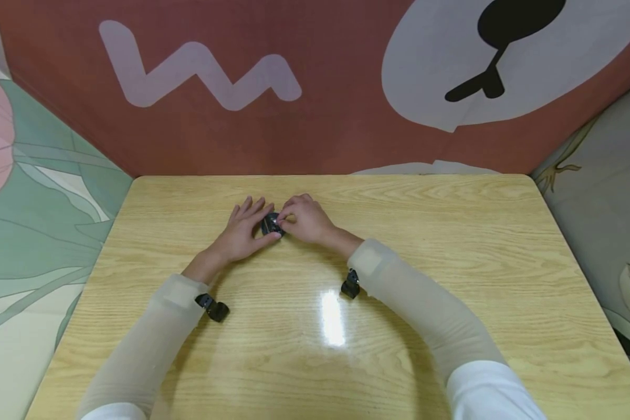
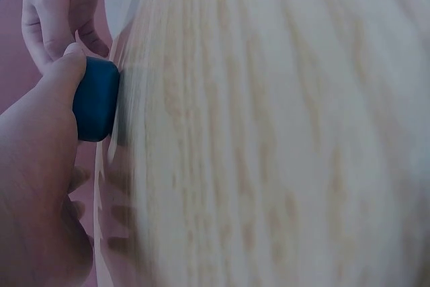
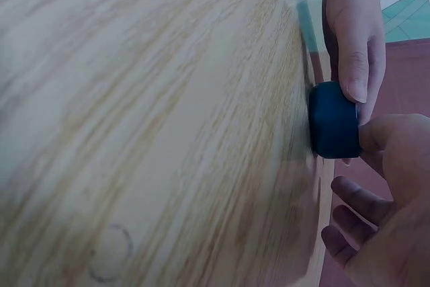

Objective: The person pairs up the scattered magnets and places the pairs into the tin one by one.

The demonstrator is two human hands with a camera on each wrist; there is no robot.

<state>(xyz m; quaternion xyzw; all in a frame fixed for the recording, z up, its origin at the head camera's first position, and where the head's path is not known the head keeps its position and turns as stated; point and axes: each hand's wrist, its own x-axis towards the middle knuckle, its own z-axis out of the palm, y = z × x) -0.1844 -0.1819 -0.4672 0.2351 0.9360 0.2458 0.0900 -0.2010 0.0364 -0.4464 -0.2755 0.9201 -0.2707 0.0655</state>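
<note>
A small, rounded dark blue case [image 1: 270,225] lies on the table near its far edge. The left wrist view shows the smooth side of the case [image 2: 97,102], and so does the right wrist view [image 3: 329,126]. My left hand [image 1: 240,233] holds it between thumb and index finger, the thumb along the near edge and the other fingers spread on the far side. From the right, thumb and index finger of my right hand [image 1: 307,219] pinch at the top of the case; what lies between these fingertips is too small to make out. Its other fingers are loosely bent.
The wooden table [image 1: 304,373] ends at a reddish patterned backdrop [image 1: 336,140] just beyond the hands. Small black wrist cameras hang under both forearms, the left camera [image 1: 212,307] and the right camera [image 1: 350,284]. A bright reflection lies on the tabletop between the arms.
</note>
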